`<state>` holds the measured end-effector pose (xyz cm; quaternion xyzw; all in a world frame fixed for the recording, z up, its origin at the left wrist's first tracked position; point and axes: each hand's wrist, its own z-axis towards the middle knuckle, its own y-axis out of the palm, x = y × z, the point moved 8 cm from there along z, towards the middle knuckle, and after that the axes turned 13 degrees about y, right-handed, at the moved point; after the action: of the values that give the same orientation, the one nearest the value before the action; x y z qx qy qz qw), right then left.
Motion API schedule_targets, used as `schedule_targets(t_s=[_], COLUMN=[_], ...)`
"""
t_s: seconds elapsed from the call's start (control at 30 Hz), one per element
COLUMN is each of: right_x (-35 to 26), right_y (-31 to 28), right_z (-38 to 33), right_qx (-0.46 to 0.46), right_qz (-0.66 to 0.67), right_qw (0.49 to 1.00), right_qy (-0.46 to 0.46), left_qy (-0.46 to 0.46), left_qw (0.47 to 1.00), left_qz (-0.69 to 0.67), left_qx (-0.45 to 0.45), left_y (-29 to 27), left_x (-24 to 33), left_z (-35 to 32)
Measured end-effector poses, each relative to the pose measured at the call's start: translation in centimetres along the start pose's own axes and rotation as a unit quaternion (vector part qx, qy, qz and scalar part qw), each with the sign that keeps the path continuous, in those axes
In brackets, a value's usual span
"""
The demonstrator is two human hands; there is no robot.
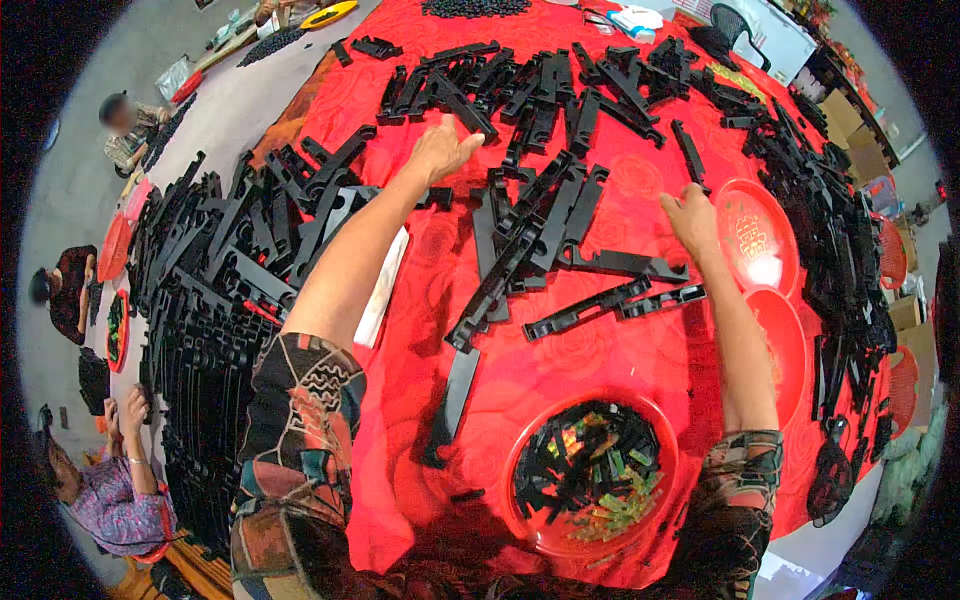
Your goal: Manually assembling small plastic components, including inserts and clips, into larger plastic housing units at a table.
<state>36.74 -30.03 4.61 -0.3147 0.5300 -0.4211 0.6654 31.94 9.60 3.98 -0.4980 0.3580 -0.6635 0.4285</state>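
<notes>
My left hand (443, 152) is stretched out over the far middle of the red cloth, thumb apart from the fingers. Just beyond it a long black plastic part (462, 106) slants, and I see no firm grip on it. On the right, my right hand (692, 222) has thumb and forefinger spread. Its fingertips are at the lower end of another slim black plastic part (689, 156); contact is hard to make out. Between my arms lies a loose heap of notched black parts (530, 225), with a few single ones (590, 308) nearer me.
A red basin (512, 500) of small black and yellow-green pieces stands close to me. Two red trays (735, 215) lie by my right forearm. Dense piles of black parts (200, 400) flank both sides. Other people (110, 490) sit along the left.
</notes>
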Motion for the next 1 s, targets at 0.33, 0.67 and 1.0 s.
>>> schedule_targets(t_s=[0.33,0.67,1.0], right_x=[-7.1,-11.7,-15.6], right_y=[9.2,13.1,15.1], right_z=[4.7,8.3,8.5], right_qx=[-0.082,-0.105,-0.135], right_qz=[0.069,0.006,0.035], right_qw=[0.986,0.994,0.987], right_qy=[0.129,0.013,-0.079], left_qy=[-0.052,-0.055,0.008], left_qw=[0.993,0.996,0.990], left_qz=[-0.064,-0.018,-0.097], left_qx=[0.079,0.072,0.102], left_y=[2.5,4.6,5.9], left_x=[-2.0,-6.7,-4.0], left_z=[4.3,7.8,7.8])
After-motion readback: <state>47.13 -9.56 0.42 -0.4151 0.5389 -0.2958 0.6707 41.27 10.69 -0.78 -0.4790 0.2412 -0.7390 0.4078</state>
